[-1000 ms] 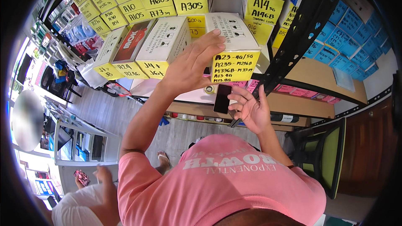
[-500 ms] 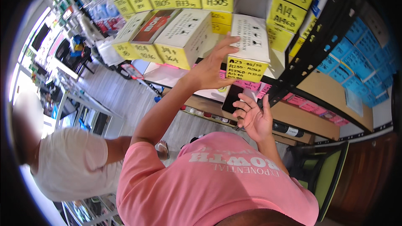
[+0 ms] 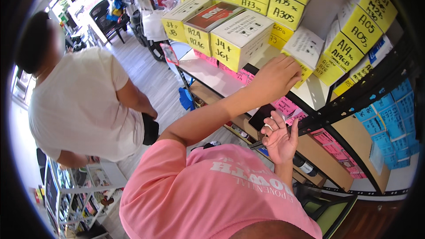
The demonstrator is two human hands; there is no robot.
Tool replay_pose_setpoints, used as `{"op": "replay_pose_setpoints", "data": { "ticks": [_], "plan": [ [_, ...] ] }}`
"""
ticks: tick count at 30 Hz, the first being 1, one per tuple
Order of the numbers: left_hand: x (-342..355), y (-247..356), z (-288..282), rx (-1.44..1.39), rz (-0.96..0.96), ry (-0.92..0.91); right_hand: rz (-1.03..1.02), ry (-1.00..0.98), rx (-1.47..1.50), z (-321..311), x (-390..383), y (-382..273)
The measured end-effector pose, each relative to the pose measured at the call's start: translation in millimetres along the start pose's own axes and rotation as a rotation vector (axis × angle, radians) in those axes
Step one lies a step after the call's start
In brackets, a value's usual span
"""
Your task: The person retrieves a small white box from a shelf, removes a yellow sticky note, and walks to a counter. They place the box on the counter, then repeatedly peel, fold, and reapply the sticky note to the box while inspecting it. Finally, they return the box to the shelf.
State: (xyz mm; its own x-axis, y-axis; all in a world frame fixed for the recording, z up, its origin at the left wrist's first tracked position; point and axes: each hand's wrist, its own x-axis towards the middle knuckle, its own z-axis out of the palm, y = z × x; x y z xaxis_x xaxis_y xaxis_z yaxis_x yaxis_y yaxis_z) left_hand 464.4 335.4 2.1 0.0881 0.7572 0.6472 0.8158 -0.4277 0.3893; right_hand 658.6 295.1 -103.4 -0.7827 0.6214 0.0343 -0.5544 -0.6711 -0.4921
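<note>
- In the head view, I am handling one white-topped, yellow-fronted box [image 3: 305,46], which is standing on the shelf [image 3: 321,92] near its front edge, toward the right end by the black perforated post [image 3: 354,113].
- My left hand [image 3: 282,76] is lying narrow and curled over the box's near left front; the knuckles are hiding the fingertips, so I cannot tell whether I am gripping or only touching.
- My right hand [image 3: 281,144] is waiting palm up below the shelf's front edge, loosely wide, with an empty palm; a dark phone-like slab [image 3: 261,116] is showing just beside its fingers, contact unclear.
- The box is sitting between a white-topped box [image 3: 241,35] on its left and a yellow stack [image 3: 349,44] on its right.
- I am judging the step as positioning this box by hand; the next move is calling for a surer hold, clear of the stack.
</note>
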Motion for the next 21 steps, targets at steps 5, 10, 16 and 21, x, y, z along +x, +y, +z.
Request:
{"op": "replay_pose_setpoints", "data": {
  "ticks": [5, 10, 16, 21],
  "plan": [
    [46.4, -28.7, 45.6, 0.212, -0.092, 0.16, 0.051, -0.034, 0.002, 3.4, 4.6, 4.2],
    [36.8, -7.0, 34.6, 0.084, -0.112, 0.166, 0.084, -0.045, -0.006, 6.9, 11.9, 10.3],
    [-86.9, -17.3, -82.5, 0.134, 0.044, 0.41, 0.119, 0.005, -0.074, -1.0, 23.8, 16.1],
    [-102.0, -59.6, -131.8, 0.499, -0.11, 0.332, 0.209, -0.029, -0.171, 12.5, 48.6, 34.1]
  ]
}}
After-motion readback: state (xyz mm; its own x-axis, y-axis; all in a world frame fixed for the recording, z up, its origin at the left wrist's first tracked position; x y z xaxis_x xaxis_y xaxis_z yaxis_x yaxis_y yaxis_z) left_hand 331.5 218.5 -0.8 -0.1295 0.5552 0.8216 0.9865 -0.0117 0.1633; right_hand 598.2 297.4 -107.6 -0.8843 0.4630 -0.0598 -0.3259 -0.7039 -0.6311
